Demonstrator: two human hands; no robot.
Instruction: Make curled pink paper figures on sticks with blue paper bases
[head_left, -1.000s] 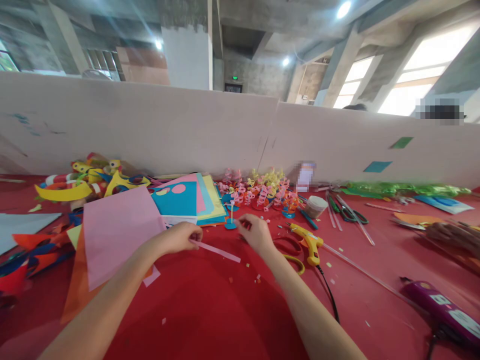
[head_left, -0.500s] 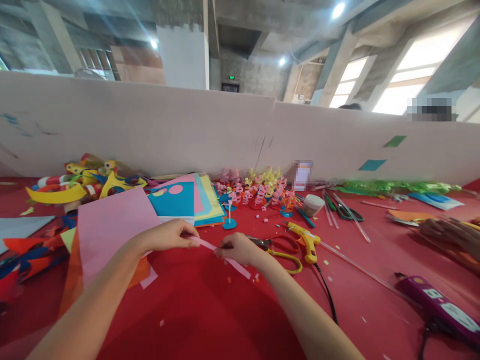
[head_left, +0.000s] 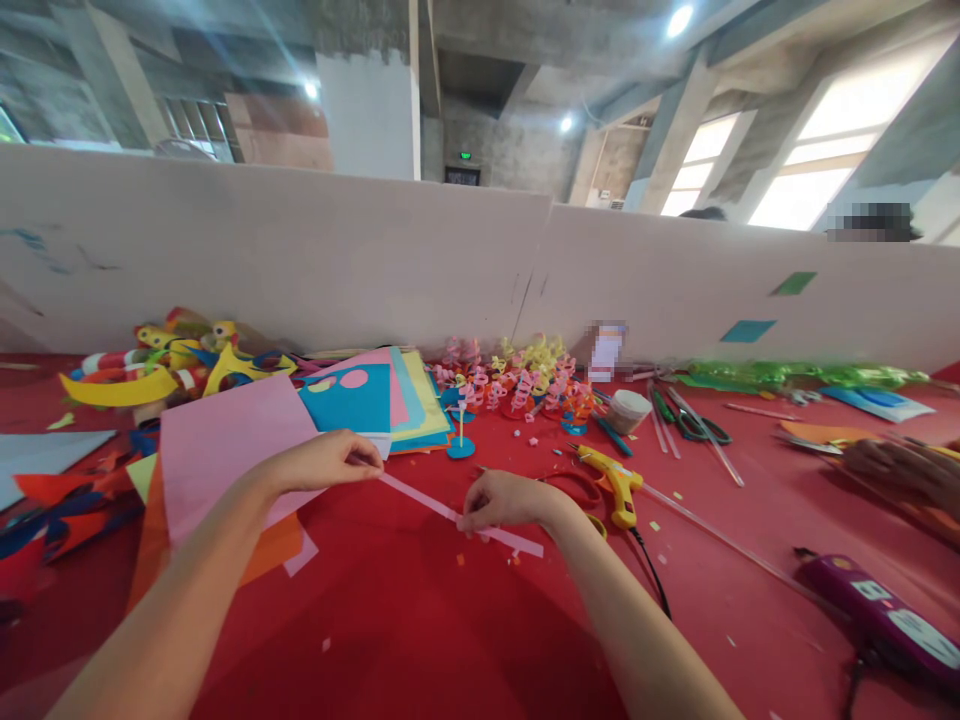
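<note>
A narrow pink paper strip stretches between my two hands above the red table. My left hand pinches its left end near the large pink sheet. Farther along, my right hand pinches the strip between thumb and fingers, and a free tail sticks out to the right past it. Behind my right hand lie scissors with red and yellow handles, mostly hidden by the hand and wrist. A blue disc with a short upright stick stands just beyond the strip.
A yellow glue gun and a purple tool, both corded, lie to the right. Curled paper pieces and coloured sheets sit along the white partition. At far right, another person's hand rests by orange paper.
My hands have moved apart along the strip, my right hand shifting right and slightly down. More strip shows between them. The scissors are now more covered by my right hand.
</note>
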